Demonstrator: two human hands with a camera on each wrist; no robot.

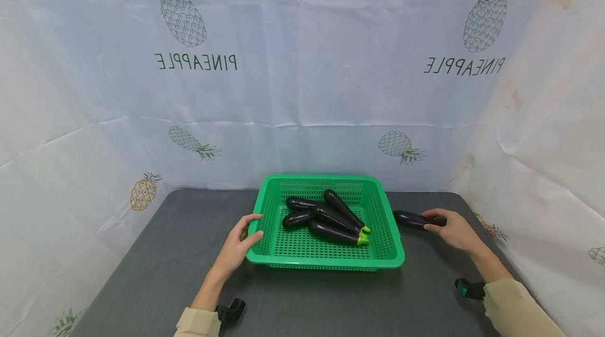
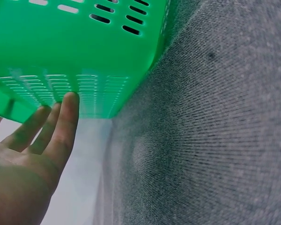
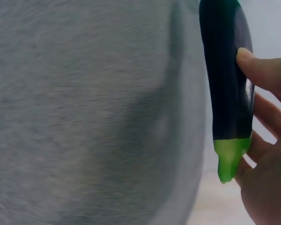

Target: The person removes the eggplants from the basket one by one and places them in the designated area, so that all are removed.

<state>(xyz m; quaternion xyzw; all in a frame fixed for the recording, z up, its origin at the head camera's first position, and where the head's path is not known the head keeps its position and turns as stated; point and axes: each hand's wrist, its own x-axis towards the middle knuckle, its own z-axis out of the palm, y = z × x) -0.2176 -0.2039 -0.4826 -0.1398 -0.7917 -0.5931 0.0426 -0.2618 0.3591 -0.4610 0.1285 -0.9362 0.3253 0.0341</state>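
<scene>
A green plastic basket (image 1: 326, 261) with slotted walls stands on the table, and several dark purple eggplants (image 1: 331, 232) with green stem ends lie inside it. My left hand (image 1: 237, 245) holds the basket's left rim, thumb over the edge. In the left wrist view, fingers (image 2: 68, 117) of that hand lie against the outer wall. To the right of the basket, my right hand (image 1: 451, 229) grips another eggplant (image 1: 410, 219) between thumb and fingers. Its green stem end (image 3: 230, 157) points toward the palm side in the right wrist view; the other end faces the basket.
The dark grey table (image 1: 312, 305) meets a white and pale blue curtain (image 1: 321, 90) printed with pineapples at the back and both sides. Each wrist wears a black camera mount (image 1: 231, 311). The right hand is near the table's right edge.
</scene>
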